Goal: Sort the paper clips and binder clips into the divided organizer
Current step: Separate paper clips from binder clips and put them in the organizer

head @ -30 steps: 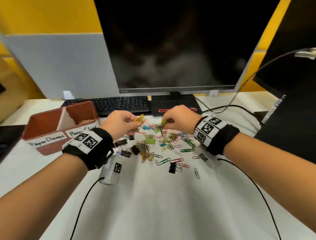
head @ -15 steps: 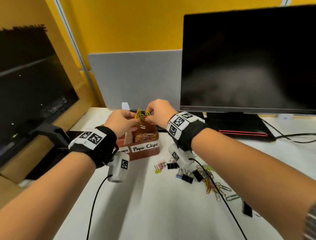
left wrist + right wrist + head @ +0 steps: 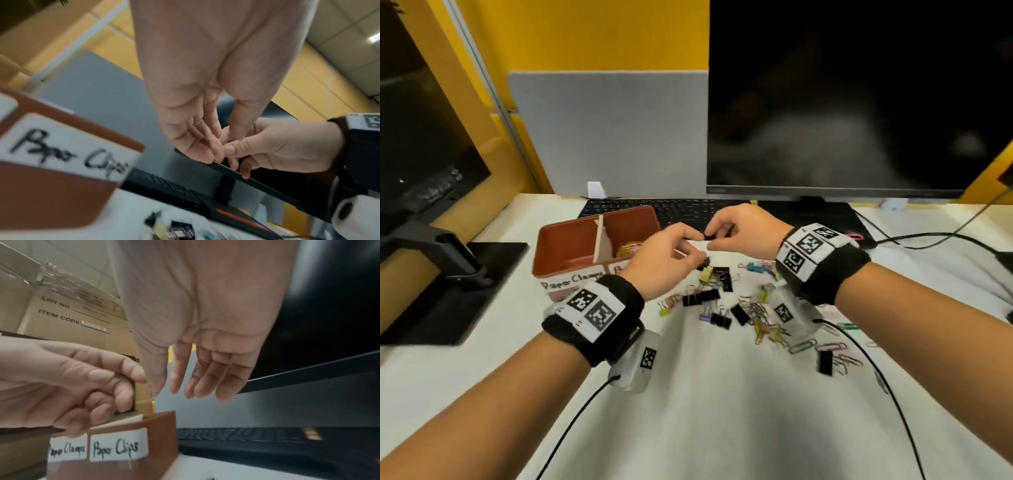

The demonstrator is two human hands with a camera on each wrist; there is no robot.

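A brown divided organizer (image 3: 558, 233) stands at the left, labelled "Paper Clamps" and "Paper Clips" (image 3: 117, 449). Coloured paper clips (image 3: 630, 246) lie in its right compartment; the left one looks bare. A loose pile of black and coloured binder clips and paper clips (image 3: 722, 298) lies on the white table to its right. Above the pile's far edge my left hand (image 3: 700, 245) and right hand (image 3: 711, 237) meet fingertip to fingertip. Both pinch a small black binder clip (image 3: 709, 236). In the right wrist view a dark shape sits inside my left hand's curled fingers (image 3: 123, 386).
A black keyboard (image 3: 688, 209) and a dark monitor (image 3: 859, 102) stand behind the hands. A second monitor's stand (image 3: 448, 260) is at the left. Cables (image 3: 928, 236) run along the right, and wrist-camera cords trail toward the near edge.
Half a second ago both hands held coloured paper clips over the organizer's right compartment. Those clips have left the fingers, and both hands have moved right, now pinching a black binder clip.
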